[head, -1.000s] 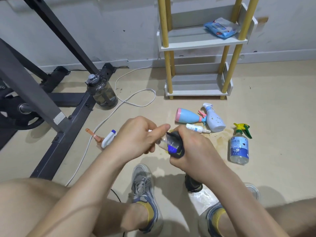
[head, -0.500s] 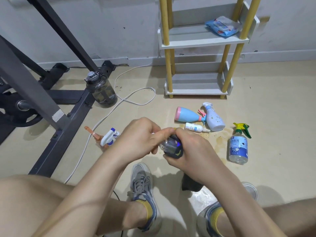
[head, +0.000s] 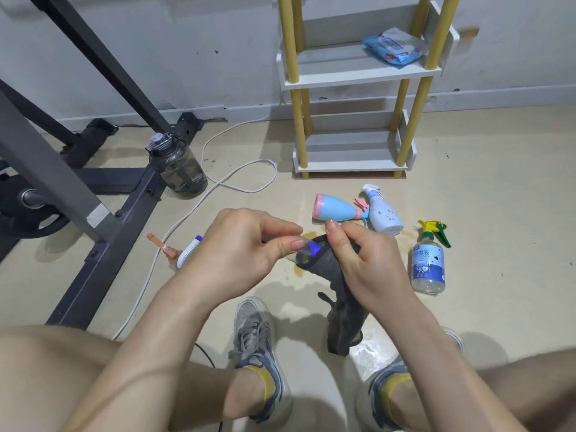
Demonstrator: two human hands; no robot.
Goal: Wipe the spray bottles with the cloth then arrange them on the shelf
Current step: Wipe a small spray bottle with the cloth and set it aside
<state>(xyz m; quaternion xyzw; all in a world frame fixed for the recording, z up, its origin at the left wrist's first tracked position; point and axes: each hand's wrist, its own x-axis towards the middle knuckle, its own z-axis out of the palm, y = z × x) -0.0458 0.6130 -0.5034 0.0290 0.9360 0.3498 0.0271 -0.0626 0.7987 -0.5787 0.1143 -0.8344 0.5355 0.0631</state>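
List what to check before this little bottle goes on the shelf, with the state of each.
1. Grip on the small clear bottle: left hand pinches it, ok.
2. Cloth on the bottle: right hand holds it wrapped round one end, ok.
3. Bottle wiped all over: cannot tell, mostly hidden.
4. Room on the lower shelf tier: ok.
5. Upper tier: wipes pack sits at its right end, rest free, ok.
6. Other bottles shelved: not ok; blue-pink bottle, white spray bottle and green-trigger bottle are on the floor.
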